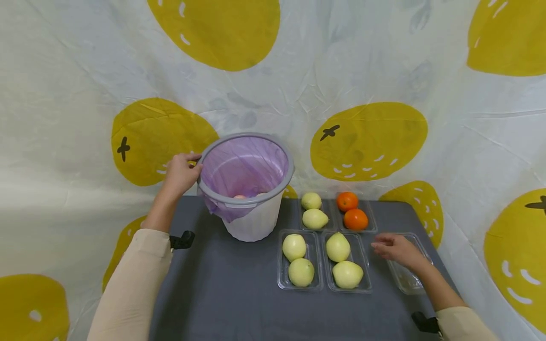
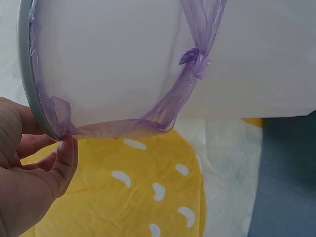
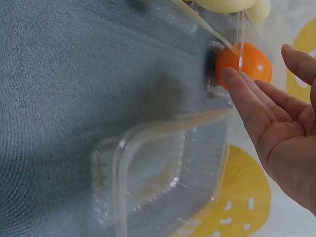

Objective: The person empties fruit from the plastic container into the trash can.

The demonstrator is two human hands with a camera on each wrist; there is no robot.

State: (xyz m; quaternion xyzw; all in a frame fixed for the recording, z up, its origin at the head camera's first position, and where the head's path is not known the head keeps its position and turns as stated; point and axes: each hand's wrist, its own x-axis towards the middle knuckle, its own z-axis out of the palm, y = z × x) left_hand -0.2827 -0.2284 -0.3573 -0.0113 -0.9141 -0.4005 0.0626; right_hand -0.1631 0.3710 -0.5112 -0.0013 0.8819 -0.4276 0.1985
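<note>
Currently, left hand: thumb and fingers pinch the smooth grey rim of a round white plastic bucket.
Bucket: at the back of the dark grey counter, seemingly tipped toward the person; whether its base sits flat I cannot tell.
Inside the bucket: a thin, translucent purple plastic bag as lining, with rounded pinkish things low down, too little visible to name.
Right hand: fingers extended, thumb apart, gripping nothing, over the left part of a bare, clear plastic tray at front right.
Filled trays: two round, glossy orange fruits in the back right one; two rounded, pale yellow-green fruits in each of the other three.
Step in hand: apparently portioning fruit in pairs, with one tray left to fill.
Next move: probably calls for the right hand to reach over the rim and lift out a piece, the left steadying the bucket.
</note>
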